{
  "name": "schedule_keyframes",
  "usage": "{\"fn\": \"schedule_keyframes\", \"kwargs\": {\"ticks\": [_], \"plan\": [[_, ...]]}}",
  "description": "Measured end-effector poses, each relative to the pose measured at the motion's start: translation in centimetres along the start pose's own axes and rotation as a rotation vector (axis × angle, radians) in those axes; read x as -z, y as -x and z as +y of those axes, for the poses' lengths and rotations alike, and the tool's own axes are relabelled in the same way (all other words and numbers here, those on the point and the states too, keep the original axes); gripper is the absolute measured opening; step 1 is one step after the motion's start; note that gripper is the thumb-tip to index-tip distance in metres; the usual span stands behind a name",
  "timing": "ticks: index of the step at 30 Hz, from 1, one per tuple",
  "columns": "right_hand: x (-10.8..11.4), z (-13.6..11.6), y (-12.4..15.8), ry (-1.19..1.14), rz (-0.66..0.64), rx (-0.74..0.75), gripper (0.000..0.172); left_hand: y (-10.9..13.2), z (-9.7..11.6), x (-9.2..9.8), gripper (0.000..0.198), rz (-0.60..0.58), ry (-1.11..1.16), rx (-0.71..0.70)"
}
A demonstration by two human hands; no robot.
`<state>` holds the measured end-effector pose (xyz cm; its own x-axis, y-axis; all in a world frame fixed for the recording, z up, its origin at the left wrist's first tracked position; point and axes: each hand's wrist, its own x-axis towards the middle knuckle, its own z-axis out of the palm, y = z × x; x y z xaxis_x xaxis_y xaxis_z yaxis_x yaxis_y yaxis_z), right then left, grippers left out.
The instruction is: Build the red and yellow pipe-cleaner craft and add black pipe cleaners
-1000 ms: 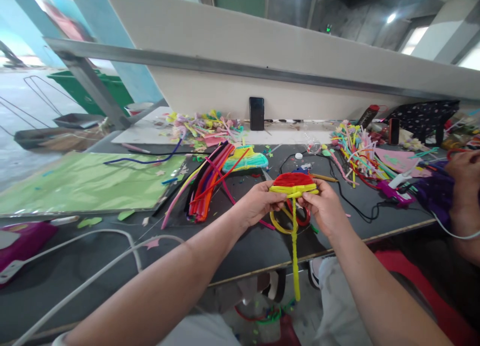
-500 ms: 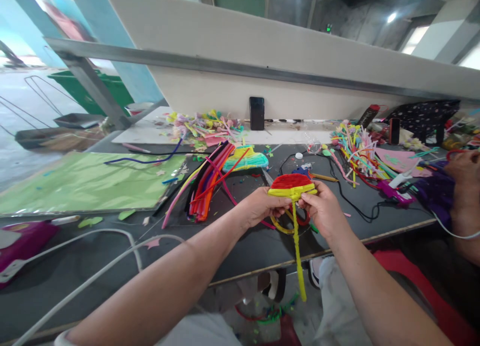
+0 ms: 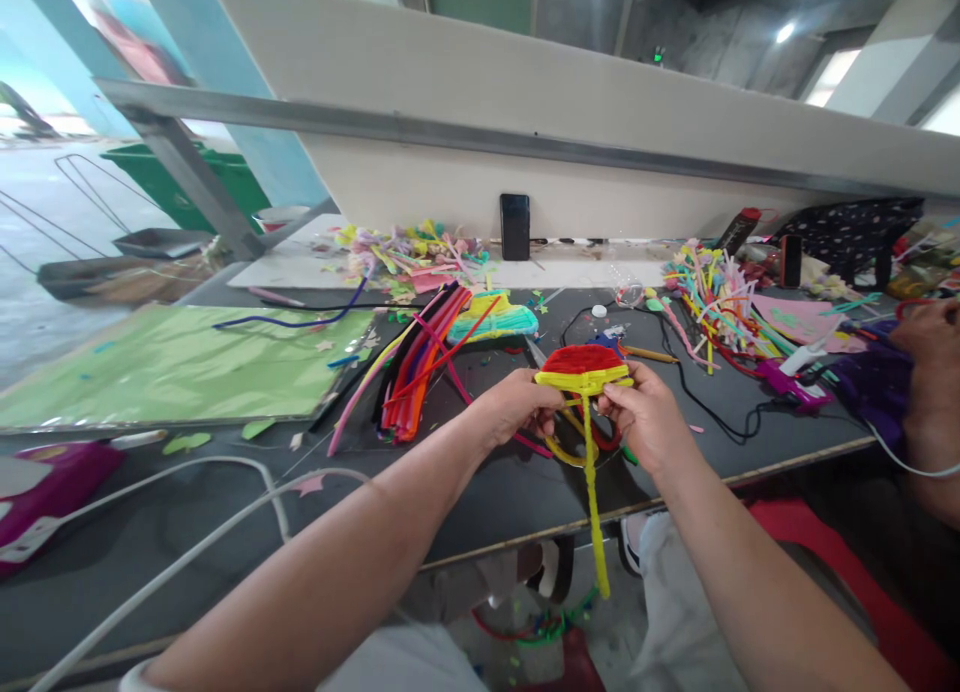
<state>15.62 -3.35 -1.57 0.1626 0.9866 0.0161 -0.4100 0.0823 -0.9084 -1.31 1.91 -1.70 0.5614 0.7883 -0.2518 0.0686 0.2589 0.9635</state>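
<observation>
Red-and-yellow fuzzy-stem piece (image 3: 583, 360): one, gripped in both hands above the surface (image 3: 517, 494), at the clock's centre.
Your left hand (image 3: 521, 404) pinches its nine o'clock end, your right hand (image 3: 645, 412) its three o'clock end; the yellow tail (image 3: 592, 482) hangs at six, past the front edge. Risks: the tail could snag on the scissors (image 3: 564, 457) below if swung; the yellow bands might loosen if either pinch slackens. Limits: coloured stem bundle (image 3: 416, 377) at nine, glue gun (image 3: 793, 390) at three, front edge near at six. Open room: a narrow strip at seven.
</observation>
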Motion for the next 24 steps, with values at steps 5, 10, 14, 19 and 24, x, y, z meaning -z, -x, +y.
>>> {"fn": "schedule_keyframes", "kwargs": {"ticks": [5, 10, 14, 19, 24], "plan": [[0.08, 0.16, -0.11, 0.010, -0.004, -0.002, 0.028, -0.05, -0.18, -0.22, 0.021, 0.000, 0.061, -0.059], [0.19, 0.35, -0.14, 0.023, -0.007, -0.008, 0.028, -0.07, -0.39, -0.01, 0.027, -0.110, 0.154, -0.020], [0.21, 0.35, -0.07, 0.020, -0.014, -0.013, 0.027, -0.08, -0.53, 0.07, 0.027, -0.134, 0.228, -0.022], [0.14, 0.12, 0.02, 0.017, -0.012, -0.009, 0.026, 0.26, -0.19, 0.16, 0.032, -0.192, 0.278, -0.022], [0.19, 0.04, 0.10, 0.021, -0.011, -0.013, 0.025, 0.35, -0.18, 0.08, 0.034, -0.176, 0.285, -0.042]]}}
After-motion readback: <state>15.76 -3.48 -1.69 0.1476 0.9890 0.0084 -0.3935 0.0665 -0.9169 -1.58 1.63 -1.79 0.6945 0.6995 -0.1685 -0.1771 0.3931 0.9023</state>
